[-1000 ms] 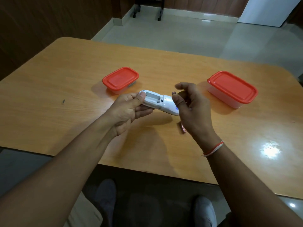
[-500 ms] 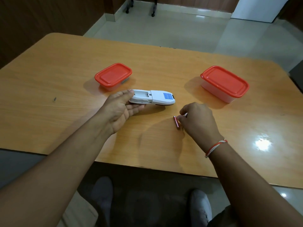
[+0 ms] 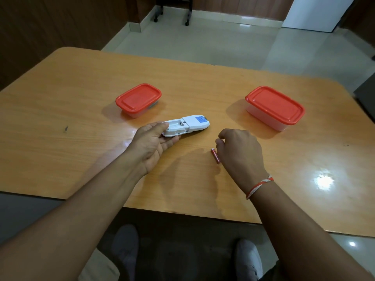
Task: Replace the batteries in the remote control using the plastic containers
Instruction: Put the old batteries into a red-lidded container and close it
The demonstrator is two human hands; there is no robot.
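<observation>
White remote (image 3: 194, 123) with blue label (image 3: 200, 119), red battery (image 3: 215, 155), two clear containers with red-orange lids (image 3: 138, 97) (image 3: 275, 105), orange wood-grain surface (image 3: 60, 118), red-and-white wrist thread (image 3: 258, 186)

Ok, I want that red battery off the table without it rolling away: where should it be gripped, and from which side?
Probably from above, pinching the battery across its middle with thumb and forefinger on its two long sides. It lies flat on the table and is round, so an end push could roll it. The right hand is right beside it; the left hand holds the remote.
</observation>
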